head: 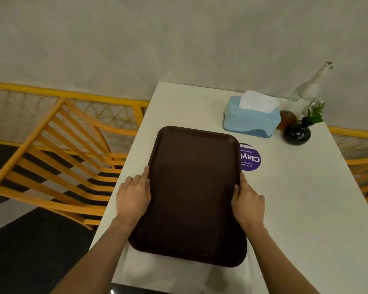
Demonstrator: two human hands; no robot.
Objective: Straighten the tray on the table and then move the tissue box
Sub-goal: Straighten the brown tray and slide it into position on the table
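1. While the dark brown tray [191, 194] lies flat on the white surface [306, 209], both hands press against its long sides.
2. The left hand [133, 197] lies along the tray's left rim, fingers stretched forward and flat on the surface, the grip apart and only touching the edge.
3. The right hand [248, 201] meets the right rim, thumb on the rim and fingers spread on the surface beside it; its grip too is apart, not clamped around the tray.
4. The tray sits a little askew, its far end leaning toward the right and its near right corner close to the front edge of the surface.
5. A round purple sticker [250, 157] shows just beside the tray's right rim, partly covered by it.
6. The light blue tissue box [251, 117] stands beyond the tray's far right corner, apart from it, with a white tissue sticking up from the top.
7. Right of the box stand a clear glass bottle [304, 92] and a small dark round vase [296, 133] holding green leaves.
8. Yellow slatted chairs [57, 158] stand off the left side of the surface.
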